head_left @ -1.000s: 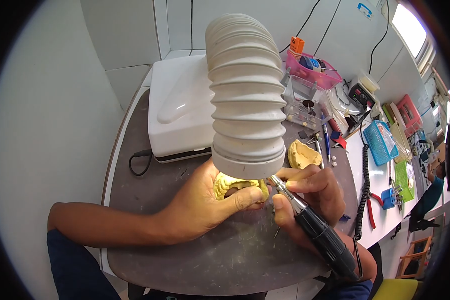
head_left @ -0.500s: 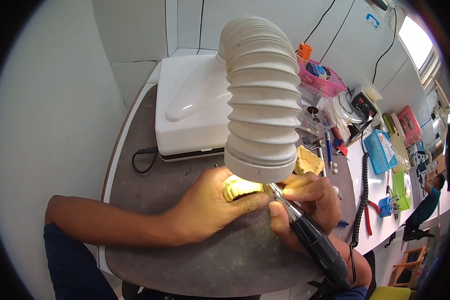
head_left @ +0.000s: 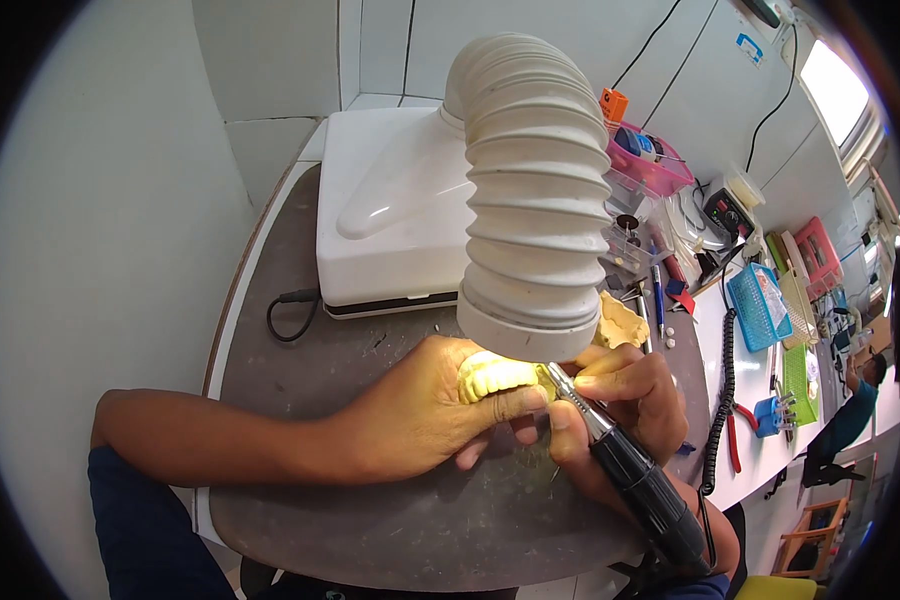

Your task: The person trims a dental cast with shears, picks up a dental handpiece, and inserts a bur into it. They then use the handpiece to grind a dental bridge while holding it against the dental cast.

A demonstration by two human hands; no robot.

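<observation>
My left hand (head_left: 425, 415) is closed around a yellowish dental model (head_left: 498, 375) with a row of teeth, its thumb laid along the near side. In my right hand (head_left: 625, 400) is a black handpiece (head_left: 650, 500) with a silver front end, held like a pen. Its tip reaches the right end of the model; whether the two touch cannot be made out. A white ribbed suction hose (head_left: 535, 200) hangs just above both hands, and bright light falls on the model beneath its mouth. The hose partly hides the fingers of both hands.
The hose rises from a white extractor box (head_left: 390, 210) on the grey bench mat (head_left: 300, 500). Another plaster model (head_left: 622, 322) lies behind my right hand. Rightward are a coiled black cord (head_left: 722, 400), red pliers (head_left: 734, 440), a blue basket (head_left: 760, 305) and a distant person (head_left: 845, 420).
The dental model and both hands have shifted slightly right in view, and more fingers of my left hand show below the model. Both grips stay the same.
</observation>
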